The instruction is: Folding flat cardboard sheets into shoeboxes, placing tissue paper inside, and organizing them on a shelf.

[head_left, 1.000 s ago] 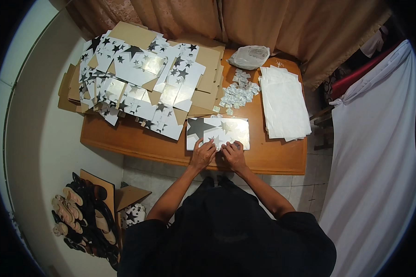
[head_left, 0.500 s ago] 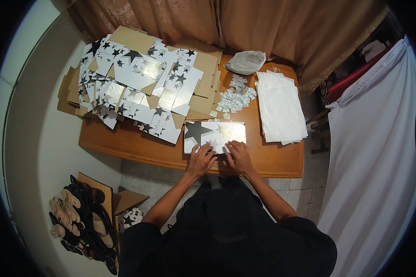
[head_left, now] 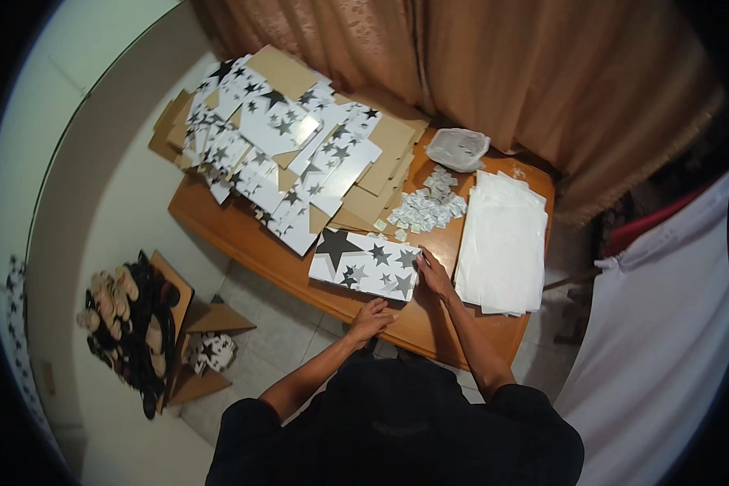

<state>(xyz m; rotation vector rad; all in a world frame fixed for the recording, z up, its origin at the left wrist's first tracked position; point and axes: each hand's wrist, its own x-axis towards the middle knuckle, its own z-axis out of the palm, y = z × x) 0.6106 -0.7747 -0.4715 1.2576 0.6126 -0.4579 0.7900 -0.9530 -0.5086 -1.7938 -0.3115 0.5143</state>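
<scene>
A white cardboard box (head_left: 363, 271) printed with black and grey stars lies near the front edge of the wooden table (head_left: 247, 240), closed on top. My right hand (head_left: 435, 275) grips the box's right end, fingers at the far corner. Just below the front side, close to the table edge, is my left hand (head_left: 370, 319), its fingers stretched out and holding nothing. Whether its fingertips touch the box, I cannot tell. Small square packets (head_left: 428, 209) lie in a loose heap behind the box.
Flat star-printed cardboard pieces (head_left: 279, 138) are piled at the back left. A stack of white paper sheets (head_left: 500, 243) lies at the right, with a clear plastic bag (head_left: 458, 150) behind the packets. Shoes (head_left: 130, 324) hang at the lower left. A white cloth (head_left: 652, 340) hangs at the right.
My right hand has gone from the box's front edge to its right end. My left hand has come off the box's front. The view has turned, and the glare on the box top is gone.
</scene>
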